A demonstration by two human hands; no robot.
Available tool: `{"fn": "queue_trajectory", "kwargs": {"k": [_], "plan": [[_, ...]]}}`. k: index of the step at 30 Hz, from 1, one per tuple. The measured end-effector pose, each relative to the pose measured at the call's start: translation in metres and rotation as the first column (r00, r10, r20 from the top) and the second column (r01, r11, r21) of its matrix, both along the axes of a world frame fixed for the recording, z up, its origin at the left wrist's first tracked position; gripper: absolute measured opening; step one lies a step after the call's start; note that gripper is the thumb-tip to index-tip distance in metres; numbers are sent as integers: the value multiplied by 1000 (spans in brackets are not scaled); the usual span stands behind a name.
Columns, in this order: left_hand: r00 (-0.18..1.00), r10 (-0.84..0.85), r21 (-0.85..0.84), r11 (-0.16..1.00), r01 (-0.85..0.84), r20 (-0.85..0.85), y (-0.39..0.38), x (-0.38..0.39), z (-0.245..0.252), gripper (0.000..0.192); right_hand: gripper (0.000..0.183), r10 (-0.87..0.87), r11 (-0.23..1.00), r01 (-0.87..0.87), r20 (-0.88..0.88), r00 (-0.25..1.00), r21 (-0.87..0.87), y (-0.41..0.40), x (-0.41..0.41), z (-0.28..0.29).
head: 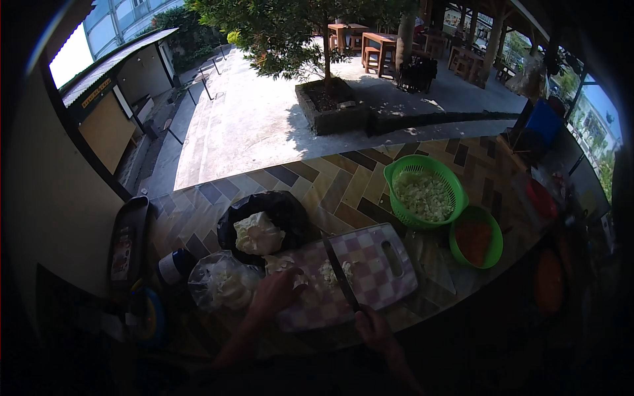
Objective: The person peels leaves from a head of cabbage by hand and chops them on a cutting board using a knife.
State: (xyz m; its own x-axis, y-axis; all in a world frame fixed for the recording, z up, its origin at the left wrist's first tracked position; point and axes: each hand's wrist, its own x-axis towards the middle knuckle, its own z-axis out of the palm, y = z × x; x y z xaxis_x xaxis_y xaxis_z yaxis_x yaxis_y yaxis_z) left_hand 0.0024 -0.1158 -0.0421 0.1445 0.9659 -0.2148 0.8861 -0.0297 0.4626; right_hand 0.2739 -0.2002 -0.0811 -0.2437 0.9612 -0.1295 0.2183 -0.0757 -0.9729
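My right hand (374, 329) grips the handle of a kitchen knife (338, 272), whose long dark blade lies across a checkered cutting board (369, 247). Beside and under the blade is a small heap of chopped pale cabbage (329, 273). My left hand (277, 293) rests at the board's left side, fingers bent down over pale pieces; shadow hides whether it grips one. Just past those fingers lies a cabbage piece (277, 265). A larger cabbage chunk (258, 233) sits in a black plastic bag (292, 205). Left of my left hand, a clear plastic bag (218, 282) contains more pale pieces.
Right of the board stand a green colander (426, 161) of chopped cabbage and a green bowl (497, 242) with orange contents. A dark tray (130, 242) and a dark blue-and-white container (174, 266) are at left. The tiled counter (342, 190) ends before a sunlit yard.
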Motion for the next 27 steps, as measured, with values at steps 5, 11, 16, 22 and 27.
{"fn": "queue_trajectory", "kwargs": {"k": [5,11,16,22,27], "plan": [[1000,-18,27,999,17,12,2,-2,-4,40,36,14,996,-19,-55,998,-88,1,3,-12],[999,-29,17,999,28,42,2,-5,-6,41,36,47,994,-50,-33,998,-101,3,3,-6],[998,-25,96,995,20,55,-4,-8,-7,39,34,73,983,-92,-118,990,-161,9,5,-10],[997,13,78,997,-19,71,-8,-4,-6,37,36,87,981,-109,-143,986,-158,9,6,-13],[997,27,57,998,-31,76,-8,-3,-5,36,36,81,980,-108,-164,983,-165,10,6,-16]]}}
